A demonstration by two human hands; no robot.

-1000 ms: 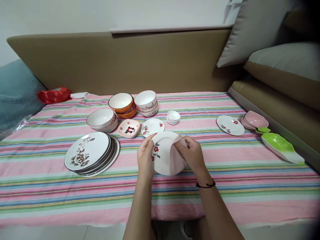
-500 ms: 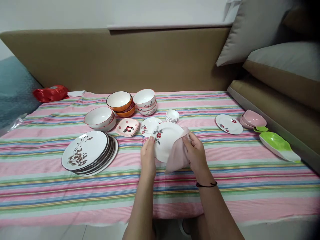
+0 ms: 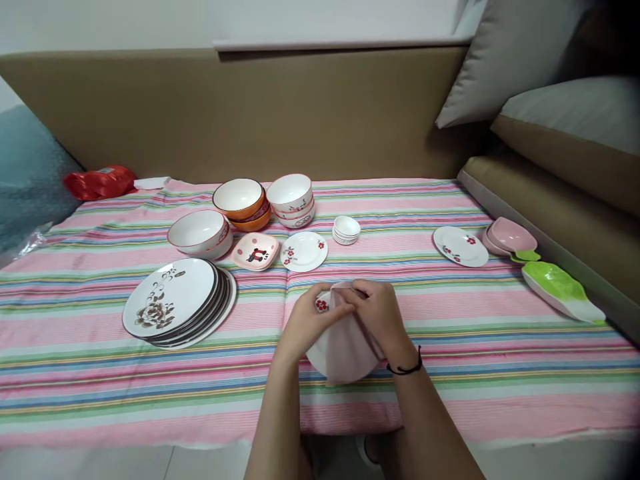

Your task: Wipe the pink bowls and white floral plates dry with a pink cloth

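Observation:
A small white plate with red flowers [image 3: 323, 307] is held low over the striped tablecloth [image 3: 100, 373], close to my body. My left hand [image 3: 305, 327] grips its left rim, fingers curled round the edge. My right hand [image 3: 377, 313] presses a pale pink cloth [image 3: 345, 347] onto the plate's face, covering most of it. A black cord sits on my right wrist.
A stack of large flowered plates [image 3: 175, 310] lies to the left. Behind are stacked bowls [image 3: 240, 200], a pink square dish [image 3: 255, 252], another small flowered plate [image 3: 304, 251] and tiny white saucers [image 3: 346, 230]. At right stand a flowered plate [image 3: 460, 245], pink dishes [image 3: 510, 237] and a green leaf dish [image 3: 560, 290].
The plate has come down and toward me from its raised, tilted position. My right hand with the cloth has moved onto the plate's face and now covers most of it.

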